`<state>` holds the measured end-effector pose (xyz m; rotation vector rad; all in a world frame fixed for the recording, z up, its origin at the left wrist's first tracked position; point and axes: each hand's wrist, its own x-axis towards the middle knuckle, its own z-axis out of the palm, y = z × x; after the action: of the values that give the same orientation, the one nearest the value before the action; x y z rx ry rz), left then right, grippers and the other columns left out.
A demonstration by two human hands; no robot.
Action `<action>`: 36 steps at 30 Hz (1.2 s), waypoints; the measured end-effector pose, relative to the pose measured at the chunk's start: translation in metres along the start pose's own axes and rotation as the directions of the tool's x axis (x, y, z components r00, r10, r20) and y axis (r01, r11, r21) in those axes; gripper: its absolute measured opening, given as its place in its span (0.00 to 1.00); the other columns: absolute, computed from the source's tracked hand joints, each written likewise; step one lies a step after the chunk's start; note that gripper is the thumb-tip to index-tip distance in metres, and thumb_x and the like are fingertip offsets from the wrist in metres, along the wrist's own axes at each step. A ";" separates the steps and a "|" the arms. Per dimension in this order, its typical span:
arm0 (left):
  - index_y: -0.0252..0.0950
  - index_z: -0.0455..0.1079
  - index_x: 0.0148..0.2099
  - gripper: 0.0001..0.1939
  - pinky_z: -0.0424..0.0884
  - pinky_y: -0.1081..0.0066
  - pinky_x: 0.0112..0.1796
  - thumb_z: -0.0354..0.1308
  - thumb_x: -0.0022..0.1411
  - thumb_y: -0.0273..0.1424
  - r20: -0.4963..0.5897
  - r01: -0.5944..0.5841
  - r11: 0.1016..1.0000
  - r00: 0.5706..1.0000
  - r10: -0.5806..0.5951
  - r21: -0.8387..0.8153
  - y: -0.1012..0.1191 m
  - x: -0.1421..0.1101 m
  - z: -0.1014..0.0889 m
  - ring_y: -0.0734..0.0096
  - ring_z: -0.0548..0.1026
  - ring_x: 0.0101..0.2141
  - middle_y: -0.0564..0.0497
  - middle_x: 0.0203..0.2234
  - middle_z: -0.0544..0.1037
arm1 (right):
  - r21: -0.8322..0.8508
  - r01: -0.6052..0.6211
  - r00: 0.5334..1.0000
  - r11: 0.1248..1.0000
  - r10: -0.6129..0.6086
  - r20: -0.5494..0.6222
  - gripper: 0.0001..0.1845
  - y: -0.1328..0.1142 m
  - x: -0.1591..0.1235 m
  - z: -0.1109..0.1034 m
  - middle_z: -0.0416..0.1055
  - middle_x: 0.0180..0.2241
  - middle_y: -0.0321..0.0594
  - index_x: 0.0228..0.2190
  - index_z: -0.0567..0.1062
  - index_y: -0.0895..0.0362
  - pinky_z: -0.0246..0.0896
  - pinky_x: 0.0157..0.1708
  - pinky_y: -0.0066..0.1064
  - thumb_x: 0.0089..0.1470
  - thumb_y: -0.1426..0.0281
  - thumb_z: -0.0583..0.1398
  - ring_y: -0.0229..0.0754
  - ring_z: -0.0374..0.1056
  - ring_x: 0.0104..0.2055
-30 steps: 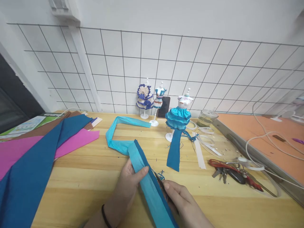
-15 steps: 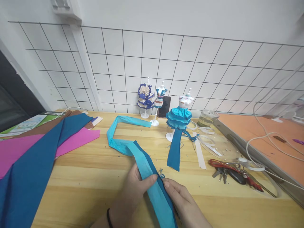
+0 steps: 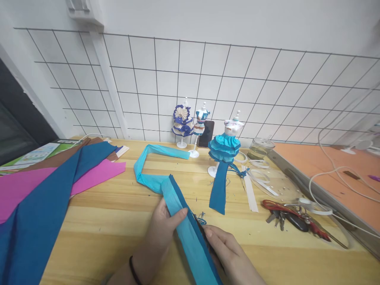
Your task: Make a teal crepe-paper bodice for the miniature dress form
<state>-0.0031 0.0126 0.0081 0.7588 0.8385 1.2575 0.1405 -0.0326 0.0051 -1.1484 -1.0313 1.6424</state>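
Low over a wooden worktop (image 3: 107, 237), a long light-blue strip (image 3: 184, 237) edged in dark blue is held by the left hand (image 3: 162, 225), its grip closed on the strip between thumb and fingers; a black band (image 3: 135, 271) is worn at the wrist. Scissors (image 3: 200, 227) are grasped in the right hand (image 3: 222, 245), the dark blades set along the strip's dark edge, the handles largely hidden. On the left, a dark blue sheet (image 3: 44, 209) is spread over a pink sheet (image 3: 101, 176). Just past the blades, thin blue scraps (image 3: 202, 217) are scattered; at right, keys (image 3: 297, 219) are laid. Farther off, the strip's other length is bent across the worktop, and a dark blue piece (image 3: 219, 194) is set before a dress form (image 3: 225, 147) skirted in turquoise tiers. Two smaller forms (image 3: 182, 124) and a dark phone (image 3: 207, 134) are lined up by the gridded wall (image 3: 148, 79).
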 end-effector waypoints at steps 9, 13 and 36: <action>0.33 0.64 0.45 0.23 0.69 0.59 0.43 0.64 0.44 0.26 0.030 -0.030 0.996 0.999 0.027 0.085 -0.002 -0.001 0.000 0.55 0.73 0.42 0.44 0.39 0.77 | -0.022 -0.013 1.000 1.000 0.013 0.011 0.20 0.001 0.000 0.002 0.49 0.18 0.29 0.20 0.67 0.59 0.41 0.19 0.23 0.49 0.55 0.57 0.32 0.44 0.21; 0.35 0.61 0.47 0.29 0.69 0.60 0.44 0.66 0.42 0.25 0.075 -0.020 0.997 0.997 0.015 0.070 0.003 -0.006 0.006 0.55 0.72 0.44 0.44 0.43 0.75 | 0.002 -0.043 0.999 0.999 0.043 -0.011 0.20 -0.005 -0.002 0.004 0.50 0.18 0.30 0.18 0.66 0.58 0.47 0.21 0.23 0.46 0.54 0.58 0.33 0.47 0.23; 0.34 0.58 0.49 0.30 0.69 0.60 0.43 0.65 0.43 0.23 0.138 -0.013 0.993 0.990 -0.004 0.119 -0.010 -0.002 -0.001 0.57 0.73 0.42 0.43 0.42 0.75 | -0.216 0.058 0.998 0.975 -0.054 0.026 0.20 -0.008 -0.001 0.000 0.54 0.21 0.32 0.20 0.65 0.58 0.50 0.27 0.26 0.52 0.54 0.53 0.36 0.50 0.26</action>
<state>0.0006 0.0090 -0.0011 0.9336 0.8040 1.1520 0.1420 -0.0314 0.0129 -1.2342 -1.2686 1.5279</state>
